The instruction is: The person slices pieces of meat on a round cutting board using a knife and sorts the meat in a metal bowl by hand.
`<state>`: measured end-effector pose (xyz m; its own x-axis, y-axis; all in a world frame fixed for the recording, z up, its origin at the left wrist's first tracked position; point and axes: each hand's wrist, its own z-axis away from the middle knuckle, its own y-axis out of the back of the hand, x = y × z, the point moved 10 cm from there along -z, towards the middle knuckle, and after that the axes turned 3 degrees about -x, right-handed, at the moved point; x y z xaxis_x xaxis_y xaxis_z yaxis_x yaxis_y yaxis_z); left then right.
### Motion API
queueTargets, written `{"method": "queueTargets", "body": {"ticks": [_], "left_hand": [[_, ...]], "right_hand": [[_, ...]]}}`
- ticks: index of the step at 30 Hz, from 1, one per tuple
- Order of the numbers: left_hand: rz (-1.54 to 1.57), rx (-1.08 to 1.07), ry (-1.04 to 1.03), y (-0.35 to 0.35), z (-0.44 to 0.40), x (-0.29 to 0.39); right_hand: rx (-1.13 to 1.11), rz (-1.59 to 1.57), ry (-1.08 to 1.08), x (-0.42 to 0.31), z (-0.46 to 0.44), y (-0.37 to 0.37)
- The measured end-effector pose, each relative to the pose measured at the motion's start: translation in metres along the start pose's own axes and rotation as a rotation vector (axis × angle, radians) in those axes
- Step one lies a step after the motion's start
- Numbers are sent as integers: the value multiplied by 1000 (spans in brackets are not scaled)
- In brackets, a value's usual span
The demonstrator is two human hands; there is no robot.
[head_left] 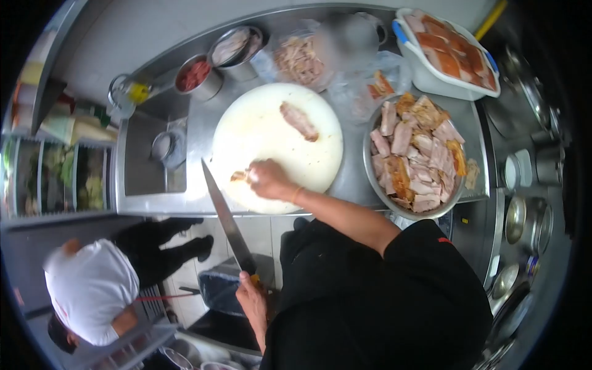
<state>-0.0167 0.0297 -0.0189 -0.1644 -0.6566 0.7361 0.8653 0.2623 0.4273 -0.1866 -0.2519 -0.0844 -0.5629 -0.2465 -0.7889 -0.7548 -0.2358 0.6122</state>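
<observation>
My left hand (pixel 251 299) is closed around the yellow handle of a long knife (pixel 227 221). The blade points up and away, its tip near the left edge of a round white cutting board (pixel 277 148). Over the lower left of the board, my right hand (pixel 271 179) has its fingers curled on a small piece of meat (pixel 238 177), which is partly hidden by them. Farther back on the board lies a browned strip of meat (pixel 299 122), apart from both hands.
A large metal bowl (pixel 369 166) of cut meat stands right of the board. Behind are a white tub (pixel 425 80) of browned slabs, bagged meat (pixel 299 60) and a metal pot (pixel 211 86) of red meat. A sink (pixel 139 157) is left. A person in white (pixel 95 287) bends at lower left.
</observation>
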Motion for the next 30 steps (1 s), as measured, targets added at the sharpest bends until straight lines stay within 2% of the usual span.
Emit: {"method": "queueTargets", "body": {"ticks": [1, 4, 7, 10, 13, 15, 16, 18, 19, 20, 21, 24, 25, 27, 29, 30], "left_hand": [[8, 19, -51, -2, 0, 10], [-32, -32, -1, -2, -6, 15], [-44, -19, 3, -3, -18, 11], [-54, -3, -53, -5, -22, 18], [-70, -23, -23, -8, -18, 24], [-50, -52, 5, -10, -19, 19], [-76, -24, -9, -11, -20, 20], [-125, 41, -36, -11, -20, 22], [-114, -30, -57, -15, -21, 24], [-88, -54, -44, -17, -24, 19], [-63, -77, -31, -20, -28, 13], [-44, -110, 9, -25, -26, 11], [-44, -106, 1, -29, -24, 17], [-44, -105, -20, -34, -24, 23], [-24, -111, 0, -40, -24, 26], [-11, -115, 7, -42, -24, 26]], "right_hand": [[71, 92, 100, 4, -3, -28], [-11, 177, -79, -12, -1, -22], [93, 50, 68, -14, 1, -13], [89, -227, 2, 19, 3, 24], [558, -179, 32, 57, 22, 168], [714, 105, -288, 97, 36, 273], [842, 311, -244, 118, 46, 314], [761, 352, -488, 173, 50, 375], [715, 383, -616, 201, 53, 395], [662, 443, -641, 242, 54, 408], [608, 503, -665, 242, 49, 409], [712, 752, -702, 219, 59, 398], [772, 738, -476, 194, 53, 389], [749, 621, -202, 150, 35, 343], [648, 404, 11, 77, 24, 279], [535, 291, 1, 59, 18, 242]]}}
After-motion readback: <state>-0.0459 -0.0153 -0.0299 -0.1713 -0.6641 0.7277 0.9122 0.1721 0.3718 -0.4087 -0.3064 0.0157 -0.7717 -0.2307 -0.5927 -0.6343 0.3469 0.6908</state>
